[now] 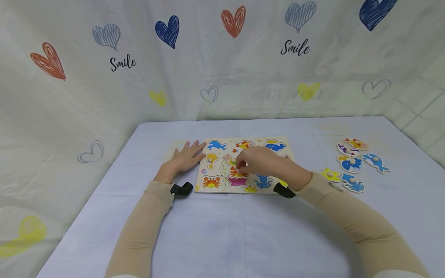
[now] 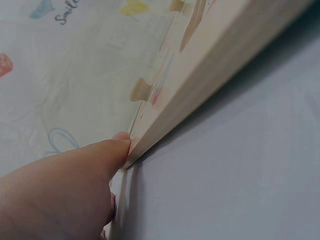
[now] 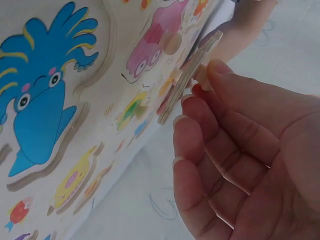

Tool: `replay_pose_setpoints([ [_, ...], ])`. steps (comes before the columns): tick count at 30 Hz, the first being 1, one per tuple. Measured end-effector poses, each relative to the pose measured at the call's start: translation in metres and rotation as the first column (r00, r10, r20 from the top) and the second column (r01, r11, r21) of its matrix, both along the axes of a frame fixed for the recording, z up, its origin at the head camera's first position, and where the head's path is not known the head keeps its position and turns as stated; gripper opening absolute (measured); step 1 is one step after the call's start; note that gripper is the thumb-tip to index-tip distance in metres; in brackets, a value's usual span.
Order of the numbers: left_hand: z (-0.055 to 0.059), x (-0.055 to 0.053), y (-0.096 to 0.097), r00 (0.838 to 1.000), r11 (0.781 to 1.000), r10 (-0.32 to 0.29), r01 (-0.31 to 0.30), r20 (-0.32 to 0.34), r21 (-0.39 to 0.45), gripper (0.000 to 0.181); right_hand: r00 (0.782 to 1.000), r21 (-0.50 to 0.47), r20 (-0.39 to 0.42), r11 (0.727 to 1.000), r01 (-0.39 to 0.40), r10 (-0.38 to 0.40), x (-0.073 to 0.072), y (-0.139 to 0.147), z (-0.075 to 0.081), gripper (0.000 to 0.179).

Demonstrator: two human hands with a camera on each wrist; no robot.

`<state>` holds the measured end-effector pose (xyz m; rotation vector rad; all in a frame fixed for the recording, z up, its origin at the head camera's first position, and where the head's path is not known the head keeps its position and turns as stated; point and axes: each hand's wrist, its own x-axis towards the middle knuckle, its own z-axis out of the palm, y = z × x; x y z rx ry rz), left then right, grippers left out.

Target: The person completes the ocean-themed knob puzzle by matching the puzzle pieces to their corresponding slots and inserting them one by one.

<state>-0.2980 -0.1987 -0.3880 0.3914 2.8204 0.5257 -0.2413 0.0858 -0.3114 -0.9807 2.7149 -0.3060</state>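
Note:
A wooden sea-animal peg puzzle board (image 1: 226, 189) lies flat on the table. My left hand (image 1: 187, 156) rests at its left side with fingers spread, and the thumb (image 2: 112, 152) touches the board's edge. Over the middle of the board, my right hand (image 1: 257, 160) pinches a puzzle piece by its knob. In the right wrist view this puzzle piece (image 3: 182, 86) shows edge-on, tilted and raised off the board, so its picture is mostly hidden. Near it on the board are a pink shell (image 1: 237, 181), a blue octopus (image 1: 264, 182) and an orange crab (image 1: 211, 181).
Several loose puzzle pieces lie at the right of the table, among them a blue whale (image 1: 375, 162), a yellow starfish (image 1: 330, 175) and a blue octopus piece (image 1: 353, 183). Behind the white-covered table (image 1: 208, 235) hangs a curtain (image 1: 194, 69) printed with hearts.

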Motion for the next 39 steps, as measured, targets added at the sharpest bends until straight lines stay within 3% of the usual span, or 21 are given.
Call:
replay_pose_setpoints([
  [7,-0.001,0.0,0.0,1.0,1.0,0.001,-0.001,-0.002,-0.001,0.064,0.999,0.024,0.049,1.0,0.011,-0.012,0.002,-0.02,-0.001,0.009],
  [21,-0.001,0.001,-0.001,1.0,1.0,-0.008,0.008,-0.008,0.005,0.063,0.998,0.037,0.039,0.998,-0.054,0.053,0.003,-0.053,-0.005,0.011],
  [28,-0.002,0.0,-0.003,1.0,1.0,-0.011,0.011,-0.014,0.009,0.064,0.996,0.08,-0.01,0.993,-0.091,0.092,0.003,-0.07,-0.008,0.011],
  [39,0.001,0.003,0.0,1.0,1.0,-0.007,0.007,-0.007,0.012,0.064,0.995,0.098,0.015,0.99,-0.099,0.098,0.002,-0.083,-0.012,0.011],
])
